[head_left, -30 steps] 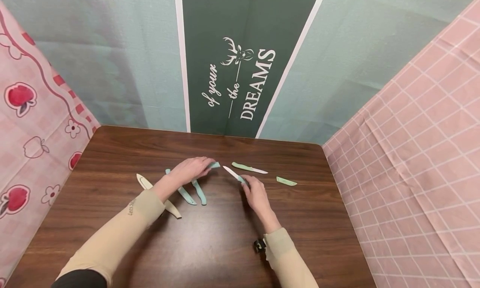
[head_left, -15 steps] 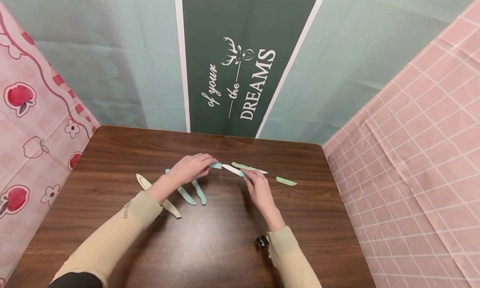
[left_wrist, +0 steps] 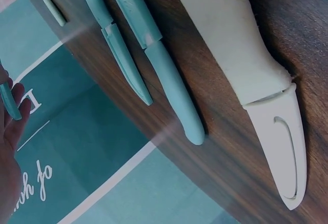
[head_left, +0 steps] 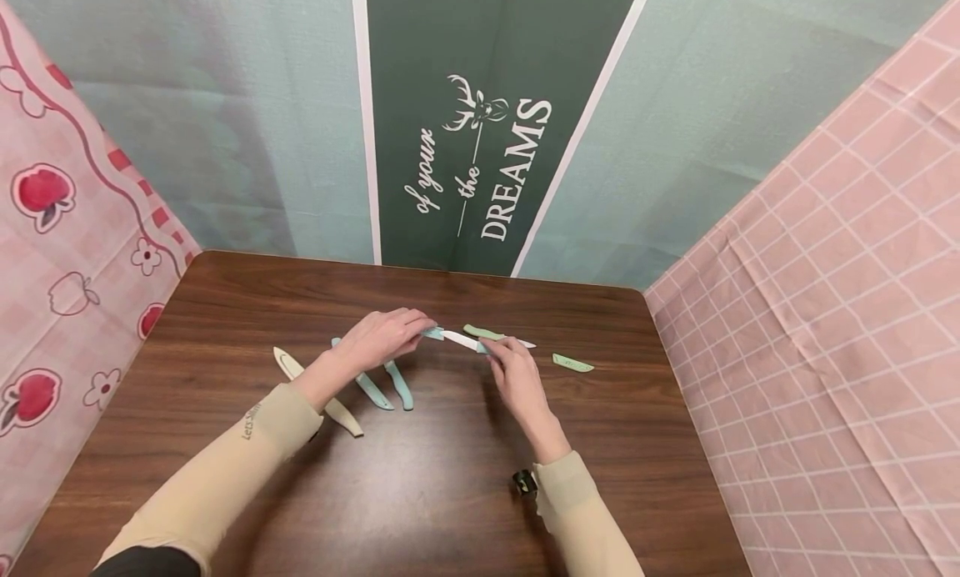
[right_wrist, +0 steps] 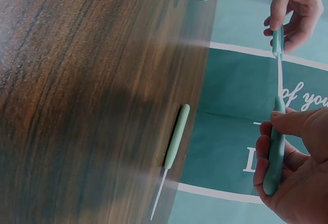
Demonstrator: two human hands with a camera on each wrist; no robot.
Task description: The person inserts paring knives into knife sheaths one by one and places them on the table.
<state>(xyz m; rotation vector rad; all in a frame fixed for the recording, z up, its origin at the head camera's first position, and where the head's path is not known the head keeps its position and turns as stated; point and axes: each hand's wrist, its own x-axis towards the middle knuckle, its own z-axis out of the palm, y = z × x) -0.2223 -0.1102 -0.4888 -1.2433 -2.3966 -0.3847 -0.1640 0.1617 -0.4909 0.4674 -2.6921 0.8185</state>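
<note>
My left hand [head_left: 386, 337] grips a light blue knife sheath [head_left: 433, 333] by its far end, its mouth facing right. A paring knife [right_wrist: 275, 157] with a blue handle and white blade is in my right hand [head_left: 517, 377], thumb along the handle. The blade [head_left: 461, 339] points left, in line with the sheath, and its tip is right at the sheath's mouth in the right wrist view. Both are held up over the far part of the table. Behind my right fingers lies an unsheathed green knife [right_wrist: 178, 137].
On the wooden table [head_left: 405, 494], two sheathed blue knives [left_wrist: 174, 93] and a larger cream knife [left_wrist: 230, 44] in its sheath lie under my left forearm. A green sheath [head_left: 572, 363] lies to the right. Fabric walls border the table's back and sides.
My right hand has moved up slightly and turned the knife flatter, bringing the blade tip from apart to the mouth of the sheath. My left hand has stayed nearly still.
</note>
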